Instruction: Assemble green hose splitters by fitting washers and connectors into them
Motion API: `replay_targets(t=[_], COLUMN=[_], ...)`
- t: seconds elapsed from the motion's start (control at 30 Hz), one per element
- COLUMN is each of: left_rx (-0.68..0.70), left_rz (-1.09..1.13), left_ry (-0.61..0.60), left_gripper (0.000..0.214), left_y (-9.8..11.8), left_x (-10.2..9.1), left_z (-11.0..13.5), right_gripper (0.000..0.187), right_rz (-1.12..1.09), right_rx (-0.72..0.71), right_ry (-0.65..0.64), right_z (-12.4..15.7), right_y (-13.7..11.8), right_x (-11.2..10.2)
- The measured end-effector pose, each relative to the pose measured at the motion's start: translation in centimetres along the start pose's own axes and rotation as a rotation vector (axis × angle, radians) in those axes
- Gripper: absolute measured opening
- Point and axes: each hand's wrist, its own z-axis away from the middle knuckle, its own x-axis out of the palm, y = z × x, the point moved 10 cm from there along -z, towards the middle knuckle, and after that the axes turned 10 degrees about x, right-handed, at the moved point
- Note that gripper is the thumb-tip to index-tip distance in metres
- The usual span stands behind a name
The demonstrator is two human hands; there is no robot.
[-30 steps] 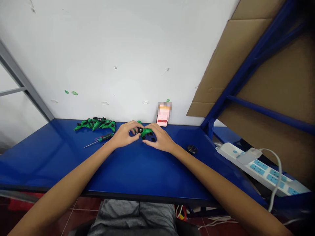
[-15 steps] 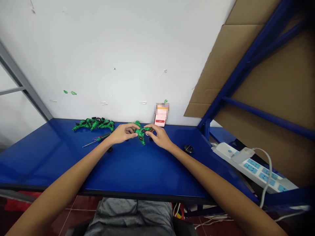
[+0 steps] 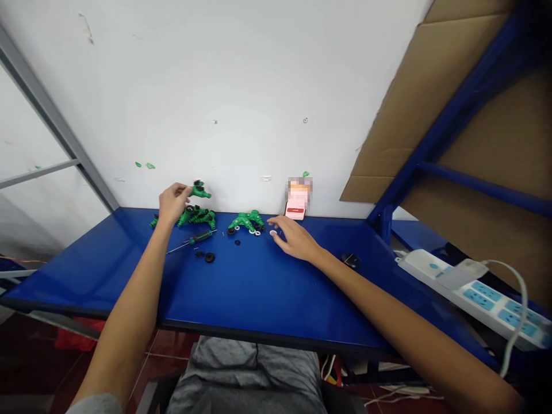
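Observation:
My left hand (image 3: 173, 202) is closed on a green Y-shaped hose connector (image 3: 200, 190) with black parts, held up over a pile of similar green connectors (image 3: 198, 215) against the wall. Fingers apart, my right hand (image 3: 293, 237) hovers at or just over the table beside a white ring washer (image 3: 273, 233). Between the hands lie green connector pieces (image 3: 245, 221), with white rings (image 3: 257, 233) and small black parts around them. A screwdriver (image 3: 192, 240) lies in front of the pile, near a black round cap (image 3: 209, 257).
A phone (image 3: 296, 201) leans on the white wall behind the blue table (image 3: 259, 293). To the right are a black round object (image 3: 351, 261) and a white power strip (image 3: 474, 299) with a cable. A blue metal frame (image 3: 399, 178) rises at the right edge.
My left hand has moved left and up to the pile, now holding a green connector. My right hand has opened. Green pieces that were between both hands lie on the table. The view has shifted left.

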Motion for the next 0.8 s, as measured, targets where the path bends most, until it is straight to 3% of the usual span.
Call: replay_targets(t=[0.07, 0.13, 0.2, 0.5, 0.63, 0.8], left_rx=[-0.093, -0.22, -0.264, -0.269, -0.155, 0.117], left_rz=[-0.167, -0.293, -0.373, -0.488, -0.553, -0.573], left_ry=[0.085, 0.047, -0.024, -0.136, -0.137, -0.036], left_gripper=[0.036, 0.041, 0.041, 0.024, 0.028, 0.032], left_y=[-2.7, -5.5, -7.1, -9.1, -7.1, -0.3], left_x=[-2.5, -3.3, -3.1, -2.2, -1.3, -0.1], left_z=[-0.3, -0.1, 0.1, -0.1, -0.1, 0.2], right_gripper=[0.032, 0.03, 0.028, 0.025, 0.023, 0.02], right_rz=[0.021, 0.038, 0.049, 0.06, 0.088, 0.095], right_rx=[-0.022, -0.029, -0.028, 0.013, 0.053, 0.083], right_ry=[-0.005, -0.013, -0.026, -0.082, -0.111, -0.132], right_z=[0.0, 0.0, 0.0, 0.0, 0.1, 0.1], right_y=[-0.1, -0.2, -0.3, 0.7, 1.5, 1.9], right_x=[0.2, 0.2, 0.3, 1.0, 1.6, 1.9])
